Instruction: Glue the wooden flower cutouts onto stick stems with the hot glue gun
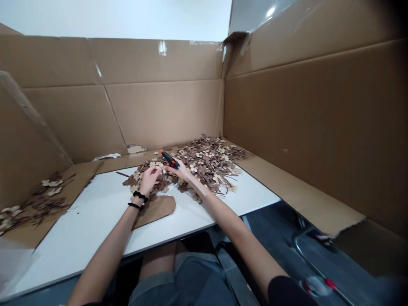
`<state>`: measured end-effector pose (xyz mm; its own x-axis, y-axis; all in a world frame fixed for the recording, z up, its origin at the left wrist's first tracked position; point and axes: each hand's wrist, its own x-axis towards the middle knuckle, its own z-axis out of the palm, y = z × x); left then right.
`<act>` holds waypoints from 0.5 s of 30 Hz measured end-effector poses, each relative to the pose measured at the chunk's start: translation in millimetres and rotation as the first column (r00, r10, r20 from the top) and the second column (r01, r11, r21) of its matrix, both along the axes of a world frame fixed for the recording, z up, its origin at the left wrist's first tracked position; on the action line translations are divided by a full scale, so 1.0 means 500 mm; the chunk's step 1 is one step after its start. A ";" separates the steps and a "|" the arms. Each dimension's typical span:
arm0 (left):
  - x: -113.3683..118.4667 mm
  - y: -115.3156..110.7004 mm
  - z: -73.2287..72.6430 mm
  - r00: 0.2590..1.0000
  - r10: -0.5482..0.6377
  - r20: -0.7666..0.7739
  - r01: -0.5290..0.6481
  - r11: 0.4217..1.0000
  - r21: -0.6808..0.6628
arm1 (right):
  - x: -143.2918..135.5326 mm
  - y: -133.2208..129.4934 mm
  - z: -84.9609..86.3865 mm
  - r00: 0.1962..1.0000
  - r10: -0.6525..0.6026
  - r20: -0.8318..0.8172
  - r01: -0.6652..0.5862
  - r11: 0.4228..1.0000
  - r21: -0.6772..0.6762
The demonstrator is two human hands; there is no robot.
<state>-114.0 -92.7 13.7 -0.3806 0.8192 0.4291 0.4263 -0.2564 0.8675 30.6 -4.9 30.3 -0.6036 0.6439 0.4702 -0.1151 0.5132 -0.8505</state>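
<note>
My right hand (182, 171) is closed around a black hot glue gun (170, 159) with an orange tip, which points up and to the left. A clear glue stick (198, 187) runs back from it over my wrist. Close beside it, my left hand (149, 178) has its fingers pinched together, and whatever small piece is between them is too hidden to name. Both hands are over the near edge of a heap of brown and cream flower cut-outs (204, 163). Below my left hand lies a flat cardboard piece (159, 209), partly covered by my wrist.
A white tabletop (188, 216) carries the heap. Cardboard walls (165, 106) stand at the back and both sides. More flower pieces (47, 199) lie on cardboard at the left. A metal frame (306, 250) shows below the table at right.
</note>
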 end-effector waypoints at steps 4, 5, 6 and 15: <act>-0.001 0.000 0.005 0.999 0.040 -0.029 -0.042 0.998 -0.048 | 0.003 -0.004 0.006 0.998 -0.028 0.064 0.026 0.999 0.024; -0.001 -0.001 0.006 0.997 0.052 -0.049 -0.054 0.997 -0.057 | 0.003 -0.004 0.006 0.998 -0.026 0.058 0.024 0.999 0.034; -0.001 -0.002 0.007 0.996 0.060 -0.069 -0.065 0.996 -0.067 | 0.003 -0.004 0.005 0.999 -0.014 0.040 0.012 0.999 0.041; 0.002 -0.007 0.008 0.991 0.078 -0.110 -0.088 0.992 -0.090 | -0.004 0.015 -0.007 0.999 0.040 -0.018 -0.040 0.999 0.029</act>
<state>-112.8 -96.1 17.6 -0.4050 0.8254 0.3933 0.5338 -0.1358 0.8346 28.9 2.7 26.7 -0.6194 0.6056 0.4996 -0.1517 0.5320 -0.8330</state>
